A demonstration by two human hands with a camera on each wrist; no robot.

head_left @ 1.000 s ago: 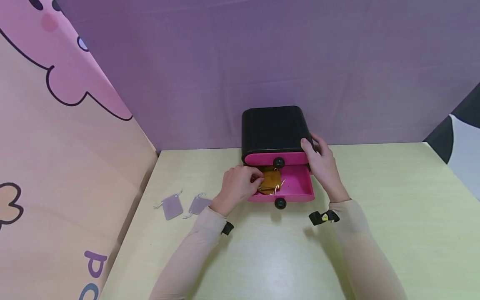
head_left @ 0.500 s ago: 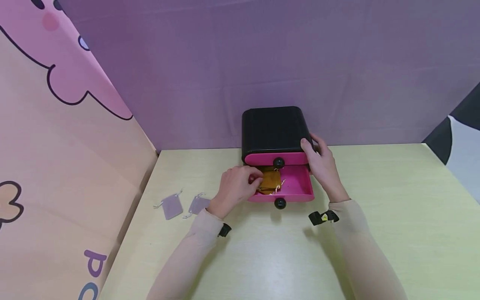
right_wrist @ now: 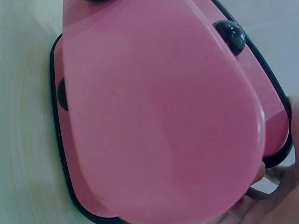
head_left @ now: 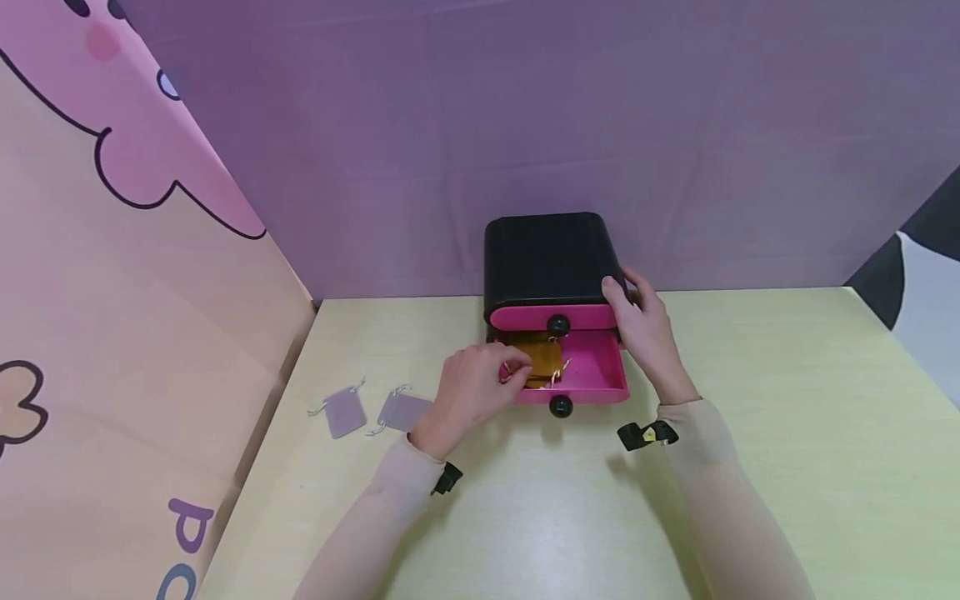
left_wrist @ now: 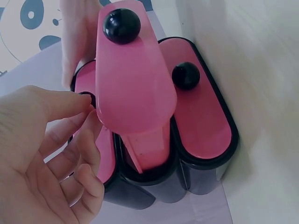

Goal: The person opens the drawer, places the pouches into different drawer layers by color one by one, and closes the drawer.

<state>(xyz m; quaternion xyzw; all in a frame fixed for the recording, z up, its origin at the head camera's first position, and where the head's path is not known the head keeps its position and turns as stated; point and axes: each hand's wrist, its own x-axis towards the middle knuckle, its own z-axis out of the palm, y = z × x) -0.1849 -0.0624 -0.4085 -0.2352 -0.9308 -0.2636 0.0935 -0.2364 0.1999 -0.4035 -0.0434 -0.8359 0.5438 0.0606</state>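
Observation:
A small black drawer cabinet [head_left: 551,258] with pink fronts stands at the table's back. Its middle drawer [head_left: 600,362] is pulled out and holds mustard-gold drawstring pouches [head_left: 546,360] on the left; how many overlap is unclear. My left hand [head_left: 480,383] reaches over the drawer's left side, thumb and forefinger close together at the pouches. In the left wrist view the drawer front hides those fingertips, so whether they pinch a pouch cannot be told. My right hand [head_left: 648,333] grips the cabinet's right side, thumb at the top edge, fingers also partly seen in the right wrist view.
Two grey drawstring pouches [head_left: 345,413] lie on the table left of my left hand. Black round knobs [head_left: 560,406] stick out from the drawer fronts. A purple cloth backdrop [head_left: 450,150] rises behind the cabinet, and a printed panel [head_left: 135,333] borders the left.
My left hand has shifted slightly toward the front and right over the drawer, uncovering more of the gold pouches at the back left. The right hand and cabinet have stayed put.

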